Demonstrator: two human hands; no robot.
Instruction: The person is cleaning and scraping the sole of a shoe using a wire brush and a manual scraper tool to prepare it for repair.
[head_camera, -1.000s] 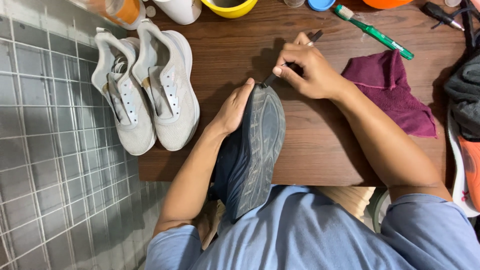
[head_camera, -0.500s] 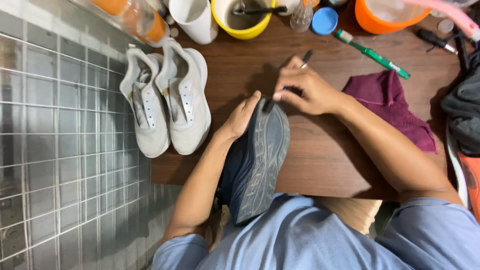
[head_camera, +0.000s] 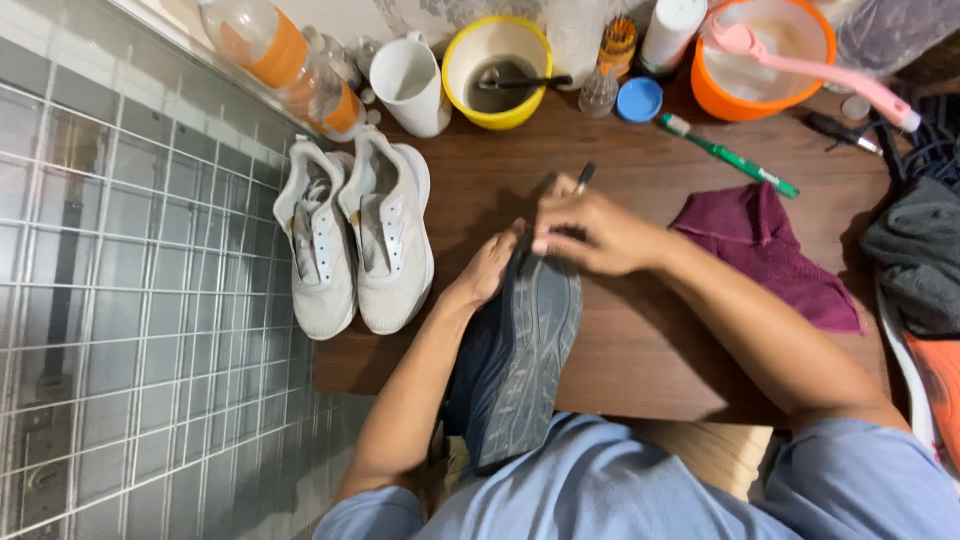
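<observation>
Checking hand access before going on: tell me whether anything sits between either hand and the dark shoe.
Nothing visible does. The left hand grips the dark grey rubber-soled shoe at its toe, and the right hand, holding a thin dark tool, rests on that toe too.

Bright, even overhead light is falling on the wooden table (head_camera: 640, 350); soft shadows are pooling under the forearms, and straight lines are bending near the frame's edges.

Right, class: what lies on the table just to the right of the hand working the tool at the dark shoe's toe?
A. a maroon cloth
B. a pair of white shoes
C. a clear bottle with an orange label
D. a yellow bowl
A: the maroon cloth lies on the wooden table beside the right hand, which holds a thin dark tool at the toe of the dark shoe that the left hand steadies.
</observation>
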